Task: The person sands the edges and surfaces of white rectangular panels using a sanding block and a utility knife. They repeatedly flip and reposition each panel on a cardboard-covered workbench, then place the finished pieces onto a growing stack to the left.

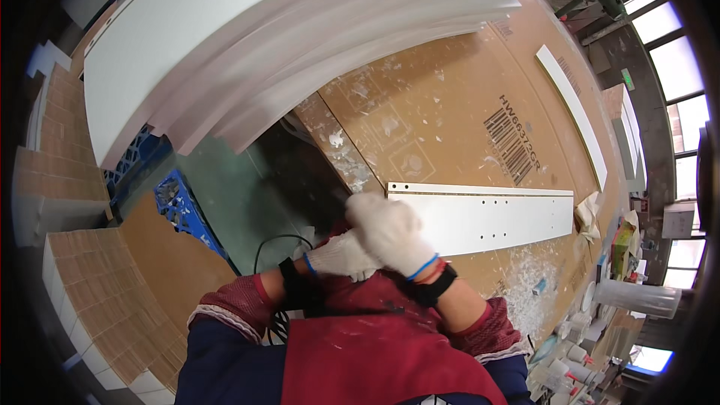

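Observation:
A white panel (491, 223) with rows of small dark holes and a groove along its far edge lies on the cardboard-covered table. My right hand (390, 232), in a pale knitted glove, is at the panel's left end, bent and smeared by motion. Close beside it, my left hand (341, 256) wears the same kind of glove in front of my red apron (375, 352). The right hand partly covers the left one's fingers. Whether either hand holds anything cannot be made out.
White curved panels (202, 37) stand in a large stack across the far left. A narrow white strip (574, 116) lies at the table's far right. White shavings (532, 285) litter the cardboard (450, 127). A blue plastic crate (184, 206) and a black cable (274, 238) are left of me.

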Demonstrator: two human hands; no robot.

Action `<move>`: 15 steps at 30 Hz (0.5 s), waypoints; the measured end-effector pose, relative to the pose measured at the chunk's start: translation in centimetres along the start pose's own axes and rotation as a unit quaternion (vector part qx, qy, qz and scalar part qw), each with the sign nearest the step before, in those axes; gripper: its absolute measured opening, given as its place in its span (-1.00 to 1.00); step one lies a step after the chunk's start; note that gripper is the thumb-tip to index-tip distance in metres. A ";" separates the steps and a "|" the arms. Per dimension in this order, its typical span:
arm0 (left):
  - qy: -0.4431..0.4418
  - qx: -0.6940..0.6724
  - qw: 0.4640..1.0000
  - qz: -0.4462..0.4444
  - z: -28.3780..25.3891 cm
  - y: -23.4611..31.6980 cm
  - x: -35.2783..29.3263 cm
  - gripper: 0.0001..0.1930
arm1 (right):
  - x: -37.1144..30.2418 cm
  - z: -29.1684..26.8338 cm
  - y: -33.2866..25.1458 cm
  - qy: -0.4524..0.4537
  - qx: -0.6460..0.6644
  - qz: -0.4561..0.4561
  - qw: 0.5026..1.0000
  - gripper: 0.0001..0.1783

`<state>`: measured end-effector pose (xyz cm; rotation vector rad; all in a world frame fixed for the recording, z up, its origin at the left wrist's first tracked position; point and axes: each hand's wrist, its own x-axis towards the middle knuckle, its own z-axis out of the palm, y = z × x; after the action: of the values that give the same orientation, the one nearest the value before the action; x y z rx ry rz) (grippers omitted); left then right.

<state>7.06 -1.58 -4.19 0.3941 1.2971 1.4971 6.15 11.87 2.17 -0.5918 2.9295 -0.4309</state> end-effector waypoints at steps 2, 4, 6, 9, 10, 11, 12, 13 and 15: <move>0.020 0.069 0.996 0.060 -0.5 -0.7 0.0 -0.60 | -0.1 -0.7 -1.6 0.019 0.023 -0.030 0.999 -0.90; 0.038 0.159 0.986 0.027 -0.2 0.9 -0.3 -0.59 | -0.8 -2.0 -0.6 0.057 0.064 0.121 0.989 -0.91; 0.006 0.085 0.989 -0.118 0.5 3.9 -1.1 -0.59 | -2.6 -2.9 2.9 0.209 0.024 0.184 0.960 -0.83; -0.005 0.098 0.989 -0.112 0.6 4.0 -0.7 -0.61 | -2.9 -3.6 5.9 0.112 -0.025 0.321 0.940 -0.76; -0.008 0.099 0.988 -0.116 0.7 4.2 -0.6 -0.61 | -2.5 -3.3 5.2 0.078 -0.052 0.343 0.935 -0.74; -0.013 0.101 0.988 -0.120 0.7 4.5 -0.5 -0.62 | -2.2 -2.9 4.8 0.068 -0.043 0.329 0.941 -0.75; -0.017 0.103 0.987 -0.124 0.8 4.6 -0.3 -0.63 | -2.0 -2.4 4.3 0.057 -0.034 0.314 0.947 -0.76; -0.027 0.103 0.987 -0.118 0.8 4.6 -0.3 -0.63 | -1.8 -1.6 3.6 0.051 -0.053 0.231 0.970 -0.84; -0.050 0.106 0.988 -0.105 0.5 4.5 0.0 -0.64 | -0.5 -1.6 0.7 -0.002 -0.006 0.162 0.987 -0.89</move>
<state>5.32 -0.63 -0.15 0.4489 1.3778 1.1544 6.07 13.12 3.46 -0.1087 2.9476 -0.3701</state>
